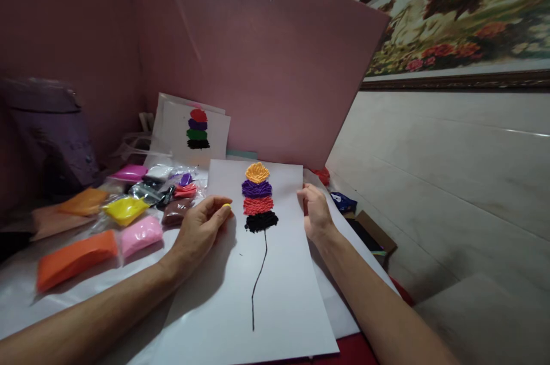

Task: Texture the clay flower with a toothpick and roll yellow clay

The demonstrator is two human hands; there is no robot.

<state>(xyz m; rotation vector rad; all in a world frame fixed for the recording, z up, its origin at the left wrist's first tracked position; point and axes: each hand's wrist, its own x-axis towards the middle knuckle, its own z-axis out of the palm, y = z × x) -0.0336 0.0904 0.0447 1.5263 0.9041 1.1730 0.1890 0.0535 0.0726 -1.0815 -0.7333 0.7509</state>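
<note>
A white board (283, 279) lies in front of me with a stack of textured clay bands near its top: a yellow-orange cap (258, 172), a purple band (256, 188), a coral-red band (258, 205) and a black band (261, 221). From the black band a thin wavy dark line (260, 276) runs down. At the board's left side my left hand (200, 230) is closed in a pinch on a small bit of yellow clay (227, 205). My right hand (317, 213) has its fingers curled at the upper right edge of the board, gripping it.
Several clay packets lie to the left, among them orange (77, 259), pink (141, 236) and yellow (126, 210). Behind them leans a sheet (219, 136) with a similar coloured stack. A pink panel (266, 67) rises behind. At right are an open box (373, 233) and a tiled wall.
</note>
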